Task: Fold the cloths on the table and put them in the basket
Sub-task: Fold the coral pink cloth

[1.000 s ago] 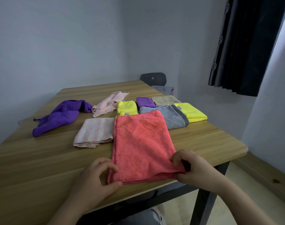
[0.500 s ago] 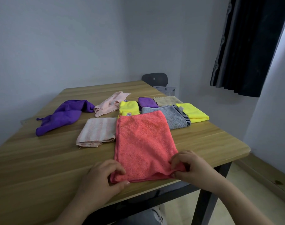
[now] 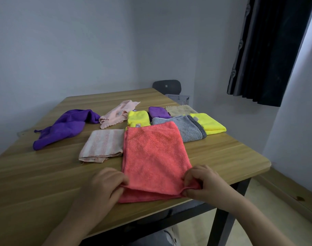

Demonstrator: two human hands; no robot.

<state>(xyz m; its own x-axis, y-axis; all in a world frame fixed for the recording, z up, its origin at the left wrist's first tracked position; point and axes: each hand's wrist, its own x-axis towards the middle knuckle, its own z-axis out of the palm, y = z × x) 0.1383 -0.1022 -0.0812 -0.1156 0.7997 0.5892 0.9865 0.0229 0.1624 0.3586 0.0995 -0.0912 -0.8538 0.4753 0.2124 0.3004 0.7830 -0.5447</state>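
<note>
Fingers (image 3: 192, 177) around coral cloth (image 3: 155, 157) corners

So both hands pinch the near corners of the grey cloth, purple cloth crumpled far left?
No: in the head view the left hand and right hand pinch the near corners of the coral cloth; the grey cloth lies behind it. The purple cloth is crumpled far left.

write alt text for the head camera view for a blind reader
A person's left hand and right hand pinch the near corners of a folded coral cloth on a wooden table. Behind it lie other cloths, among them a crumpled purple cloth, a striped pink cloth and a grey towel. A grey basket shows past the table's far corner.
</note>
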